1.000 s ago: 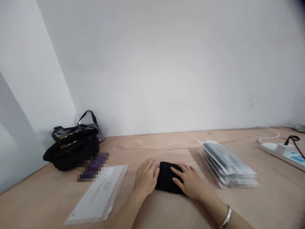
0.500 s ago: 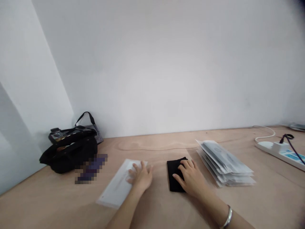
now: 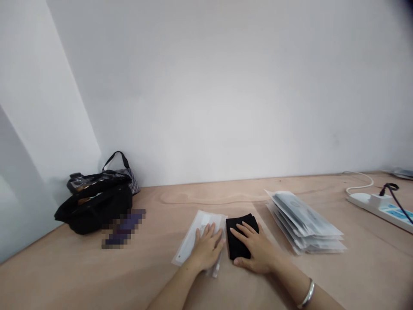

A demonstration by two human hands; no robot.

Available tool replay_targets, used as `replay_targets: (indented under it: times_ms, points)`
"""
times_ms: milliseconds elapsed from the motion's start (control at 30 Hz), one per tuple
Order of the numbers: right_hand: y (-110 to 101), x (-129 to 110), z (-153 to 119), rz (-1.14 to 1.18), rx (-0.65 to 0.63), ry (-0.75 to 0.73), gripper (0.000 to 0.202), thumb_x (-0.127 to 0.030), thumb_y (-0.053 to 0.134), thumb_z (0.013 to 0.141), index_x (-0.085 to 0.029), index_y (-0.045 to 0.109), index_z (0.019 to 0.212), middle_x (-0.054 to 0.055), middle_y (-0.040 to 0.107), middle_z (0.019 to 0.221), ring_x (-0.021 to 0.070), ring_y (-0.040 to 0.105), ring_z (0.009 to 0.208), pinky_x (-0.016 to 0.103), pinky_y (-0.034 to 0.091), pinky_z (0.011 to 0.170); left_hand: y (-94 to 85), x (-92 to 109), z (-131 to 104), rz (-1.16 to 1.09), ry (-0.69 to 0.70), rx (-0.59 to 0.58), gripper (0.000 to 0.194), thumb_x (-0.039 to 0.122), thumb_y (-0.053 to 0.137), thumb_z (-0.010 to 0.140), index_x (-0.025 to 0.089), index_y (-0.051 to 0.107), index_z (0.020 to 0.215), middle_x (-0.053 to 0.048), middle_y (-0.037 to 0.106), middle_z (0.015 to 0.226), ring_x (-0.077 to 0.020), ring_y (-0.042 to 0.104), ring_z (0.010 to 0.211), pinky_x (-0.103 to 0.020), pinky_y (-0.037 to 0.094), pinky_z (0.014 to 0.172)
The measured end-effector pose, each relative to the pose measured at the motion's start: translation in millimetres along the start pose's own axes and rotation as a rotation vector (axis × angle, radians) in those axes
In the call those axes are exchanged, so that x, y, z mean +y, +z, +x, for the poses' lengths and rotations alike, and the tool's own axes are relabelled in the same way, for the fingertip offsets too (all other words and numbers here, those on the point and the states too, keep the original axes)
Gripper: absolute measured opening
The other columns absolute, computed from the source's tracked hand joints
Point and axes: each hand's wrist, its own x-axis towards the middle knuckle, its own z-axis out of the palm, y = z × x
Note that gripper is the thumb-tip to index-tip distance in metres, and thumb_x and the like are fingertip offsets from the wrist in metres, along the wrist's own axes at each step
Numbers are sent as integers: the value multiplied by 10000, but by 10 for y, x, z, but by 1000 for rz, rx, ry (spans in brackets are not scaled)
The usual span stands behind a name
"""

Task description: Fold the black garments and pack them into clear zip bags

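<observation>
the left hand (image 3: 208,251) lay open on the frosted pouch (image 3: 188,243) and the right hand (image 3: 258,251) spread flat over the folded black cloth (image 3: 237,249) just beside it on the table (image 3: 155,241), seemingly to keep both flat and steady.

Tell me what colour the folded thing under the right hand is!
The folded cloth under the right hand is black, seen best in the head view.
</observation>
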Motion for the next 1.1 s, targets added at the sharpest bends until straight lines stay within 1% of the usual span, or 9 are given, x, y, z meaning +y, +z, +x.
replay_targets:
  times_ms: [200,300,400,533,700,767,867,1000,1100]
  points:
    - [88,-12,52,32,93,95,505,-494,251,874,-303,282,1341,55,292,1403,268,167,1300,581,43,994,220,283,52,35,-188,139,527,448,225,877,205,305,1338,-103,250,1419,-292,134,1312,-567,51,1017]
    - [109,-5,74,98,155,150,471,-439,199,898,-288,319,1328,36,339,1381,241,188,1297,557,61,1013,231,360,69,28,-257,158,485,404,274,865,168,379,1275,-118,309,1394,-293,183,1298,-566,93,1009]
    - [100,-3,70,163,182,144,471,-440,188,901,-290,313,1330,22,337,1382,231,189,1298,549,39,1023,180,386,81,71,-245,207,394,395,305,854,179,501,1119,-125,409,1318,-311,273,1246,-569,159,975]
    - [50,-44,20,171,135,88,484,-466,184,899,-294,288,1340,32,325,1388,241,174,1301,555,-34,1016,140,366,105,122,-207,273,307,294,309,849,198,575,967,-95,500,1209,-271,392,1137,-493,247,934]
    - [-60,-66,4,103,101,12,468,-474,162,905,-318,346,1306,39,367,1364,243,209,1291,568,-112,986,175,301,135,95,-188,310,305,249,303,849,202,600,903,-63,494,1239,-222,387,1149,-428,242,956]
    - [-91,-46,45,67,103,-24,453,-445,180,909,-307,355,1303,41,360,1368,233,213,1290,554,-115,992,183,288,142,85,-189,311,299,245,309,847,206,601,899,-58,493,1244,-214,381,1159,-425,227,969]
    - [-94,-21,133,8,64,-92,495,-458,294,874,-269,309,1332,53,270,1408,251,153,1305,552,-118,991,186,283,152,66,-195,300,279,236,333,831,212,607,874,-50,488,1252,-209,374,1167,-423,212,978]
    - [-65,-20,226,-3,-16,-120,574,-482,341,842,-280,207,1363,51,209,1425,279,95,1312,616,-121,948,191,274,161,30,-170,310,273,224,337,825,214,609,850,-39,513,1222,-207,393,1148,-426,214,975]
    - [-72,-7,280,-3,-77,-102,583,-518,373,816,-318,239,1347,54,184,1433,314,85,1307,675,-99,899,186,261,157,10,-168,311,295,232,311,847,224,606,846,-24,526,1206,-191,399,1143,-407,218,980]
